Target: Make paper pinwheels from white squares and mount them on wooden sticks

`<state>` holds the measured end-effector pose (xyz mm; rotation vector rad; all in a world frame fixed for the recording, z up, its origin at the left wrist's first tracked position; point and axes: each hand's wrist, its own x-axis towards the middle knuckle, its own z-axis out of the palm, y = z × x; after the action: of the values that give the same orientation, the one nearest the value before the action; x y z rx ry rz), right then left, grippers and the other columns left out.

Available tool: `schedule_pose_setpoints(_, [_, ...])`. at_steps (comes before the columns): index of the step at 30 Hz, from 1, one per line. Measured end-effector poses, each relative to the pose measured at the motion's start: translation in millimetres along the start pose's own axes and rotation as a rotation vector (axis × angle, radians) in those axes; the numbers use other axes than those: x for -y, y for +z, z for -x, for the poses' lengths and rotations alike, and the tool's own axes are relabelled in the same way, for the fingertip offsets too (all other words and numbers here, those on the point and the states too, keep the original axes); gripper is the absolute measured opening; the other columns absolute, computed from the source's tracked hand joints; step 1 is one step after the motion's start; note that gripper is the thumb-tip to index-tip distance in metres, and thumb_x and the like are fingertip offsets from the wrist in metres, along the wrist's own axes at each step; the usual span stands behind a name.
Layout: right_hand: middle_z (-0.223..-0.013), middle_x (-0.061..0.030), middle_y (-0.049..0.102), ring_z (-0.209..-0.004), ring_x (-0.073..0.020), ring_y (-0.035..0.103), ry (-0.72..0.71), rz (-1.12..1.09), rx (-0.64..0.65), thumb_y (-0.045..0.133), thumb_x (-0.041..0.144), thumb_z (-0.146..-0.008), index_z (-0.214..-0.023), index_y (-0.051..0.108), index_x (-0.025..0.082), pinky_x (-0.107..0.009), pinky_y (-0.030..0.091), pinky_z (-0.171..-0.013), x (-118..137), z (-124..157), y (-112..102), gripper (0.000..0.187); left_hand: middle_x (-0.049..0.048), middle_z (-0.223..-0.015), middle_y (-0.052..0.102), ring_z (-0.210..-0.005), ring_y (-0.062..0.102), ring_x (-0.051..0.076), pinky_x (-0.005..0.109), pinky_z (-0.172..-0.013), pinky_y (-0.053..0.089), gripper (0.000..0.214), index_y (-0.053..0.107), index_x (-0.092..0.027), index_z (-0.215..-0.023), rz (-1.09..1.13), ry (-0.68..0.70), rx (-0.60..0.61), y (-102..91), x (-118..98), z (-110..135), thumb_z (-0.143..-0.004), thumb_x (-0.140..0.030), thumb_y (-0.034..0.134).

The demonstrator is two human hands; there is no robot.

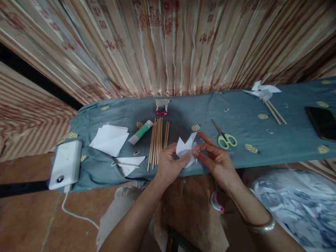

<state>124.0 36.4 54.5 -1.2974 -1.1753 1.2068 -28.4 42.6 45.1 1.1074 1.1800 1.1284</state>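
Draped curtains (168, 49) back the cloth-covered table (183, 108). Left hand (169, 162) and right hand (217, 160) pinch a folded white paper pinwheel (181, 148) from opposite sides, fingers closed.

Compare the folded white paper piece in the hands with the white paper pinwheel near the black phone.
Support: the folded white paper piece is held by the left hand and right hand; the white paper pinwheel lies on the grey-green cloth.
Sticks: two pale wooden sticks extend from the pinwheel; none shows on the held piece.
Visibility: hands partly cover the held piece; the pinwheel lies spread, uncovered.
Shared: both are white paper with pointed flaps.
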Motion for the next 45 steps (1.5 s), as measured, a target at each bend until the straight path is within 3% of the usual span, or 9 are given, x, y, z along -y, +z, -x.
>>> schedule_pose_setpoints(14, [-0.139, -0.0025, 0.056, -0.133, -0.0303, 0.044, 0.063, -0.090, 0.014, 0.078, 0.040, -0.069, -0.073, 0.074, 0.027, -0.049, 0.024, -0.115, -1.7, 1.8, 3.6, 0.014, 0.0035, -0.076, 0.069, -0.062, 0.057, 0.012, 0.022, -0.056, 0.044, 0.030, 0.076, -0.016, -0.087, 0.039, -0.007, 0.060, -4.6, -3.1, -0.1, -0.070, -0.041, 0.075])
schedule_pose_setpoints(22, [-0.138, -0.0061, 0.055, -0.121, -0.0274, 0.055, 0.090, -0.201, -0.103, 0.086, 0.031, -0.057, -0.083, 0.066, 0.024, -0.045, 0.040, -0.105, 0.7, 2.0, 8.4, 0.034, 0.0018, -0.071, 0.068, -0.058, 0.055, 0.011, 0.021, -0.054, 0.043, 0.030, 0.076, -0.015, -0.083, 0.102, -0.091, 0.069, -5.4, -5.8, 0.9, -0.065, -0.039, 0.079])
schedule_pose_setpoints(26, [-0.121, -0.0064, 0.067, -0.116, -0.0244, 0.060, 0.121, -0.297, -0.120, 0.087, 0.025, -0.054, -0.107, 0.061, 0.025, -0.040, 0.047, -0.100, 4.5, 2.1, 10.1, 0.060, 0.0011, -0.067, 0.067, -0.056, 0.055, 0.011, 0.021, -0.053, 0.043, 0.031, 0.075, -0.014, -0.076, 0.129, -0.149, 0.064, -4.9, -7.5, 1.1, -0.061, -0.040, 0.081])
schedule_pose_setpoints(30, [-0.100, -0.0022, 0.074, -0.084, -0.0197, 0.070, 0.218, -0.379, -0.070, 0.086, 0.024, -0.056, -0.122, 0.051, 0.026, -0.033, 0.057, -0.076, 9.2, 4.4, 9.7, 0.075, 0.0015, -0.066, 0.069, -0.055, 0.056, 0.011, 0.022, -0.053, 0.044, 0.036, 0.074, -0.014, -0.075, 0.199, -0.225, 0.073, -3.1, -11.8, 1.5, -0.055, -0.042, 0.084])
schedule_pose_setpoints(36, [-0.079, 0.0030, 0.074, -0.063, -0.0157, 0.067, 0.213, -0.373, -0.033, 0.085, 0.027, -0.058, -0.122, 0.050, 0.025, -0.029, 0.055, -0.063, 14.3, 6.0, 10.4, 0.073, 0.0026, -0.065, 0.070, -0.055, 0.059, 0.012, 0.024, -0.054, 0.047, 0.042, 0.073, -0.014, -0.073, 0.211, -0.257, 0.075, -1.6, -14.3, 1.8, -0.049, -0.046, 0.086])
schedule_pose_setpoints(45, [-0.073, 0.0051, 0.070, -0.064, -0.0153, 0.065, 0.207, -0.329, -0.068, 0.085, 0.030, -0.057, -0.115, 0.052, 0.025, -0.027, 0.052, -0.061, 12.0, 4.0, 10.4, 0.067, 0.0005, -0.060, 0.068, -0.051, 0.054, 0.010, 0.023, -0.053, 0.046, 0.036, 0.074, -0.014, -0.068, 0.204, -0.205, -0.003, 2.6, -12.6, 1.0, -0.051, -0.044, 0.086])
